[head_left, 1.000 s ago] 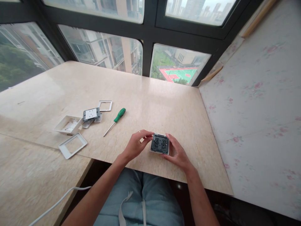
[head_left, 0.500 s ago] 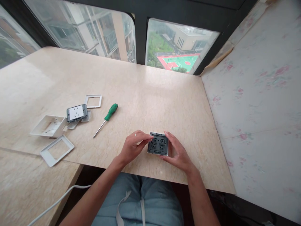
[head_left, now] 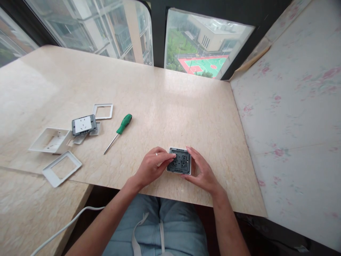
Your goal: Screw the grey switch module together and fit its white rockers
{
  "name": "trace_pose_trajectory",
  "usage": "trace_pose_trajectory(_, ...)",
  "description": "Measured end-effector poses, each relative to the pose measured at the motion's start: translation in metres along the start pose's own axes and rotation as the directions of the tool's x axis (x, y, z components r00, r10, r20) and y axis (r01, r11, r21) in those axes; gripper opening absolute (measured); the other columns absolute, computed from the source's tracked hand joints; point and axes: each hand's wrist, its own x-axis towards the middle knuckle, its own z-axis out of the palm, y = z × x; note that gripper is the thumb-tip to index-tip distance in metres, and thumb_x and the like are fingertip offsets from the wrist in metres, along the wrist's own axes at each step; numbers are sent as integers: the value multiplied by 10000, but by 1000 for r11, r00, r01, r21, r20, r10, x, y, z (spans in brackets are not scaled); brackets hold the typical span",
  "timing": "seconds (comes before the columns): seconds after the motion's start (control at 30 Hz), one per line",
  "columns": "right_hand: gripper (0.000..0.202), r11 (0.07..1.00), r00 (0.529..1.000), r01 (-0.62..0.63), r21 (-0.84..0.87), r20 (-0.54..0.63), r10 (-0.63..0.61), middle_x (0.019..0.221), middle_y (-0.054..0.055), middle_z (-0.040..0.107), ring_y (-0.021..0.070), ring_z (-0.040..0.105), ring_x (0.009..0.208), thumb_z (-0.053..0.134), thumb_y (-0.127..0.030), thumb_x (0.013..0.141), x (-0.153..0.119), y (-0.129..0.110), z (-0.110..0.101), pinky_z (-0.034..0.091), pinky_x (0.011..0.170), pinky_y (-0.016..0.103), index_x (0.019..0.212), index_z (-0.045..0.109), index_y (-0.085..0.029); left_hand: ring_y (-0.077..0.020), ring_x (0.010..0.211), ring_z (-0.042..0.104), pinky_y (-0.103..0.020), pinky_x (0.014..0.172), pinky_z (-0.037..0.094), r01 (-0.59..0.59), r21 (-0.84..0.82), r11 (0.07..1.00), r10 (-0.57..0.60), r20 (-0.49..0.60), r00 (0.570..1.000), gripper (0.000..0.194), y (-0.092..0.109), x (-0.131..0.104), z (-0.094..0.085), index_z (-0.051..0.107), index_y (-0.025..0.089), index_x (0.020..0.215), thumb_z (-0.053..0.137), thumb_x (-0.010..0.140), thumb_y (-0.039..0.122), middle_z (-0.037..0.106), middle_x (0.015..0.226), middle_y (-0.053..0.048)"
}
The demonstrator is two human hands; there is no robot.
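Note:
A square wall switch [head_left: 181, 166], with a dark grey inner face showing two mechanisms and a white rim, rests on the stone ledge before me. My right hand [head_left: 204, 172] grips it from the right, thumb on the near edge and fingers at the far corner. My left hand [head_left: 152, 165] reaches over its left side, thumb and index finger pinched together above the left mechanism. Whatever may be between those fingertips is too small to make out. To the left lies a screwdriver [head_left: 124, 124] with a green handle, its tip pointing toward me.
Further left on the ledge [head_left: 170, 103] are a white mounting box [head_left: 39, 141], a socket module [head_left: 84, 125] leaning on small grey plates, and two white frames, one far [head_left: 103, 117] and one near [head_left: 61, 181]. A papered wall [head_left: 287, 135] bounds the right; windows stand behind.
The view has shifted slightly. My left fingertips have moved a little to the right over the switch's left mechanism. The right hand keeps its hold.

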Motion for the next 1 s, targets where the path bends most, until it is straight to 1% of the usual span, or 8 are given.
trace_pose_trajectory(0.13, 931, 1000, 1000, 1, 1, -2, -1, 1600, 83, 378, 279, 363, 1487, 784, -396, 836, -1, 1, 1, 359, 1212, 493, 1598, 251, -352, -158, 871, 617, -278, 746, 548, -34, 41, 999, 33, 27, 999, 293, -1, -2, 1, 666, 182, 1190, 627, 921, 73, 738, 914, -40)
trace_pose_trajectory(0.23, 916, 1000, 1000, 3, -4, -4, -3, 1593, 89, 388, 281, 371, 1482, 777, -397, 844, -1, 1, 1, 363, 1208, 501, 1597, 258, -344, -164, 903, 619, -303, 784, 552, -39, 36, 999, 38, 25, 999, 313, -1, -4, 1, 653, 183, 1209, 628, 919, 69, 743, 974, -49)
trace_pose_trajectory(0.37, 920, 1000, 1000, 2, -12, -3, -2, 1593, 93, 388, 291, 373, 1480, 773, -406, 845, 0, 1, 0, 366, 1205, 513, 1601, 251, -345, -165, 914, 632, -316, 794, 557, -39, 32, 999, 39, 9, 999, 334, 2, -4, 1, 637, 192, 1240, 615, 928, 74, 738, 1016, -65)
trace_pose_trajectory(0.47, 930, 1000, 1000, 6, -16, -6, -6, 1591, 91, 393, 296, 377, 1478, 775, -413, 841, 0, 1, 0, 371, 1201, 520, 1604, 246, -350, -171, 967, 652, -331, 830, 563, -34, 32, 999, 34, -24, 999, 314, 5, -5, -1, 642, 195, 1218, 619, 927, 80, 715, 1111, -94)
trace_pose_trajectory(0.57, 935, 1000, 1000, 2, -14, -7, -2, 1592, 84, 394, 291, 376, 1479, 778, -414, 838, -1, 1, 0, 369, 1203, 515, 1604, 247, -356, -176, 1013, 657, -327, 845, 565, -4, 62, 998, 6, -33, 999, 245, 6, -9, -3, 670, 194, 1141, 633, 920, 94, 696, 1133, -103)
trace_pose_trajectory(0.7, 936, 1000, 1000, 0, -9, -6, 0, 1589, 90, 396, 297, 370, 1482, 776, -410, 839, -1, 1, 0, 360, 1208, 518, 1609, 246, -343, -170, 987, 647, -317, 819, 566, 8, 113, 994, -7, -8, 1000, 187, 5, -15, -4, 690, 194, 1094, 629, 928, 132, 678, 1153, -110)
trace_pose_trajectory(0.83, 933, 1000, 1000, 1, -11, -5, -2, 1591, 87, 395, 289, 369, 1483, 778, -412, 839, 0, 0, 0, 356, 1211, 515, 1604, 247, -351, -179, 991, 635, -346, 843, 563, -28, 139, 990, 25, 18, 1000, 227, 4, -18, -3, 672, 179, 1132, 627, 920, 113, 665, 1188, -120)
trace_pose_trajectory(1.0, 925, 1000, 1000, 5, -5, -11, -5, 1592, 84, 394, 284, 371, 1482, 778, -412, 839, 0, 0, 1, 358, 1211, 510, 1601, 256, -353, -209, 1066, 638, -386, 891, 550, -45, 165, 985, 38, 48, 998, 252, 4, -18, -3, 660, 177, 1167, 615, 927, 115, 660, 1213, -127)
